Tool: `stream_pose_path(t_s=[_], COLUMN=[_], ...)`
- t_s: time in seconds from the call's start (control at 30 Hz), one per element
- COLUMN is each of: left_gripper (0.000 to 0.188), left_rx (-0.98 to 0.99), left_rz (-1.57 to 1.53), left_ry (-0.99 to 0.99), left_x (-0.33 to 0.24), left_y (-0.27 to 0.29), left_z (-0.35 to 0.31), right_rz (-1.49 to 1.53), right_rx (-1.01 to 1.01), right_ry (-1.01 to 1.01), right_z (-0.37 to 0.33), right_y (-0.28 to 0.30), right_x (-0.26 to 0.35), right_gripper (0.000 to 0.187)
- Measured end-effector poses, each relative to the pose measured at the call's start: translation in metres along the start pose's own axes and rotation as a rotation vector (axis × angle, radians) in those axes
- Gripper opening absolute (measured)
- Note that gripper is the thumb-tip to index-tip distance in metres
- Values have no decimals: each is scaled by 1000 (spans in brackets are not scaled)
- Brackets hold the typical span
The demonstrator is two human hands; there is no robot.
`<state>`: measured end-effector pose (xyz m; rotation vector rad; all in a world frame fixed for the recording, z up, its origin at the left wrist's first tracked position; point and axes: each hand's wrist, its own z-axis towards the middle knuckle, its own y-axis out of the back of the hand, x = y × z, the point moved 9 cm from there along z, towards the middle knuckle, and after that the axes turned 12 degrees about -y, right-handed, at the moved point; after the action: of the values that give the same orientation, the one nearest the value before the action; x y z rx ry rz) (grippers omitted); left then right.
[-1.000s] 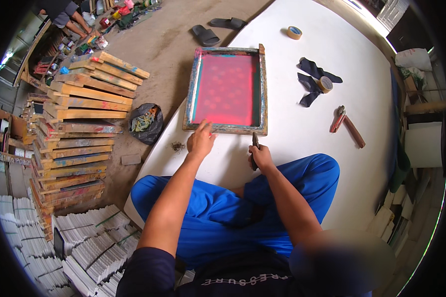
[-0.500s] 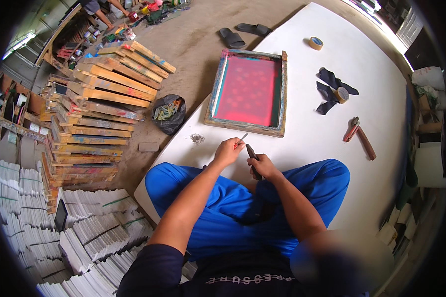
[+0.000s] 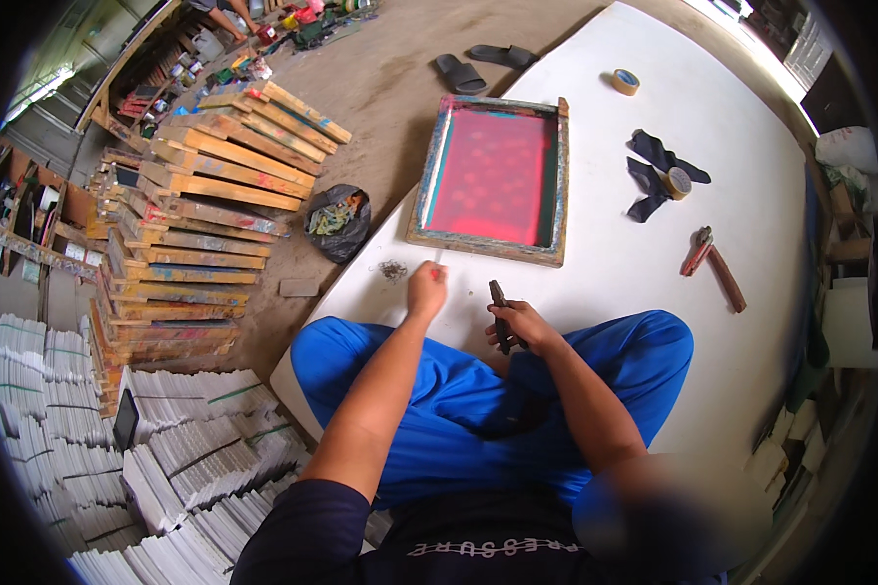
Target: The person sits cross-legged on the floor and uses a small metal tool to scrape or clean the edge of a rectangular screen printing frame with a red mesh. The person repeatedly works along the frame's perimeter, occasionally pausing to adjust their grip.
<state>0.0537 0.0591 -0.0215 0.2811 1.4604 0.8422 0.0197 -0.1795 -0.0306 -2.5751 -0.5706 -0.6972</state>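
My left hand (image 3: pixel 425 292) is closed around a small red-handled screwdriver (image 3: pixel 436 276), its thin shaft pointing toward the screen frame. In my right hand (image 3: pixel 527 326) is a pair of dark pliers (image 3: pixel 498 295), jaws pointing away from me, above the white board. Just beyond both hands lies a wooden screen-printing frame (image 3: pixel 491 255) with pink mesh. A small heap of thin metal bits, perhaps staples (image 3: pixel 392 271), rests left of my left hand. One tiny speck (image 3: pixel 471 292) lies between the hands.
I sit cross-legged on a white board (image 3: pixel 595 283). On its right are a hammer (image 3: pixel 727 278), a red-handled tool (image 3: pixel 698 252), tape rolls (image 3: pixel 625 82) and black socks (image 3: pixel 665 156). Leftward stand stacked wooden frames (image 3: pixel 234 185), a black bag (image 3: pixel 339 224) and white stacks (image 3: pixel 195 419). Sandals (image 3: pixel 459 74) lie beyond.
My left hand has moved left with the screwdriver, away from the pliers and closer to the metal bits. My right hand still holds the pliers, with its fingers shifted on the handles.
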Motion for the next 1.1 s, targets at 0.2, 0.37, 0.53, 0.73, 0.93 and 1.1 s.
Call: stream_pose_path(t_s=[0.2,0.37,0.53,0.73,0.93,1.1], left_gripper=[33,29,37,39,40,40], left_rx=[-254,-108,88,250,270,291], left_rz=[161,179,249,277,220,255], left_ry=[450,205,-197,-176,-166,-203], left_x=[67,14,-42,-59,-56,-54], left_y=[54,41,1,-19,-25,-32], left_z=[1,15,6,-5,-2,-2], right_rz=[111,70,50,-68,-74,-90], right_rx=[-346,-573,-585,-600,-604,-664], right_ry=[104,100,91,116,90,88], right_z=[12,-1,3,10,17,15], right_y=[67,111,115,112,106,102], right_x=[2,10,17,19,21,25], right_gripper=[39,37,37,37,37,39])
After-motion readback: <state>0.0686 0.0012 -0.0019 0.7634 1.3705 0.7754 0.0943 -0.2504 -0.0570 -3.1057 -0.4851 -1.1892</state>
